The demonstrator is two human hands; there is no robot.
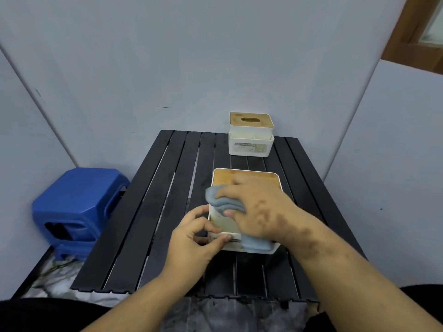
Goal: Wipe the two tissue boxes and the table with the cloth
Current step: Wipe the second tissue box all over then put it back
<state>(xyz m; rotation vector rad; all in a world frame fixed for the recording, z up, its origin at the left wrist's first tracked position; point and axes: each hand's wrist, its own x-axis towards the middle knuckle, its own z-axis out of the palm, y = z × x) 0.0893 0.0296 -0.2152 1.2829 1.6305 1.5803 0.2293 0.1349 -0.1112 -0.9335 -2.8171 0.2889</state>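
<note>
Right hand (261, 207) flat on blue cloth (223, 200) atop near tissue box (223, 178), left hand (194, 238) pinching its front-left corner.

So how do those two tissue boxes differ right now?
The near tissue box is held by the left hand, while the right hand presses a blue cloth on it; the far tissue box stands untouched at the table's back edge. The far box's lid slot shows; the near box's is covered. Both are white with wooden lids.
</note>
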